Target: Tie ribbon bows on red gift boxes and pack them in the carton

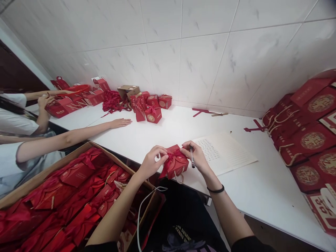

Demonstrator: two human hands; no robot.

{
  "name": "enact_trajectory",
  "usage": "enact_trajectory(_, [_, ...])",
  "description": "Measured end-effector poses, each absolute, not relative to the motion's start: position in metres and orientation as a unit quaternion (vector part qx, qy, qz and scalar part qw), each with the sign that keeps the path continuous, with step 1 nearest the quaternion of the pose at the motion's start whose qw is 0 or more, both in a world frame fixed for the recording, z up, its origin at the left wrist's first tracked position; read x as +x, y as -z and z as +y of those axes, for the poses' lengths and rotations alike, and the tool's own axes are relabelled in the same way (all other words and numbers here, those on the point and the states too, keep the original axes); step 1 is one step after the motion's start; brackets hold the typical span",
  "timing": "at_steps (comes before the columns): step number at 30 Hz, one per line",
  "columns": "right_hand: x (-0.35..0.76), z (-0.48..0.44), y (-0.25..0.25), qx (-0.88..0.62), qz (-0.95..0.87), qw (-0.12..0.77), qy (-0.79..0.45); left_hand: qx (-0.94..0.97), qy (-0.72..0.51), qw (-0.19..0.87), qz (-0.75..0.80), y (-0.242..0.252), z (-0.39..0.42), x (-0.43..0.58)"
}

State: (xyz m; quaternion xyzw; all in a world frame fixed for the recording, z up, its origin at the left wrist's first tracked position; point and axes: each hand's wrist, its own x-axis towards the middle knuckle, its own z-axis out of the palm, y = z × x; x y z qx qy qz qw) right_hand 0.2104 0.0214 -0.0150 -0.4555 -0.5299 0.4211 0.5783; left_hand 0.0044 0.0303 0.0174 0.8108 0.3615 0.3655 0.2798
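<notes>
A small red gift box (pixel 180 167) with gold print and a twisted cord handle sits at the table's front edge in front of me. Across its top is a red ribbon bow (pixel 174 158). My left hand (pixel 154 160) is closed, pinching the ribbon at the bow's left side. From the right, my right hand (pixel 197 156) holds a dark pen (pixel 192 157) in its curled fingers. Its thumb and forefinger are at the bow's right side, touching the ribbon. A handwritten sheet of paper (pixel 231 154) lies just right of that hand.
Left of me stands a large carton (pixel 91 144) full of ribboned red boxes. Several small red boxes (pixel 154 115) and a heap of ribbons (pixel 114 101) are by the wall. Another person's arm (pixel 86 134) rests on the table. Red boxes (pixel 309 140) are stacked at right.
</notes>
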Motion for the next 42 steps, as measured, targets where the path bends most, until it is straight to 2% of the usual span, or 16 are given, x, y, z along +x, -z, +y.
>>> enact_trajectory(3, [0.210, 0.020, 0.016, -0.459, -0.530, 0.581, -0.414, 0.801, -0.341, 0.332, 0.363, -0.019, 0.033, 0.007])
enact_trajectory(5, [0.210, 0.020, 0.017, -0.466, -0.532, 0.580, -0.405, 0.797, -0.343, 0.330, 0.372, -0.019, 0.034, 0.007])
enact_trajectory(12, [0.209, 0.018, 0.015, -0.483, -0.547, 0.574, -0.372, 0.835, -0.371, 0.241, 0.328, -0.014, 0.027, -0.001])
enact_trajectory(22, [0.206, 0.014, 0.013, -0.494, -0.543, 0.573, -0.364, 0.795, -0.425, 0.154, 0.405, -0.004, 0.026, 0.020])
enact_trajectory(31, [0.205, 0.014, 0.013, -0.491, -0.542, 0.578, -0.362, 0.818, -0.388, -0.013, 0.425, -0.001, 0.021, 0.021])
enact_trajectory(42, [0.204, 0.014, 0.015, -0.495, -0.548, 0.576, -0.350, 0.813, -0.385, 0.044, 0.434, -0.006, 0.016, 0.019])
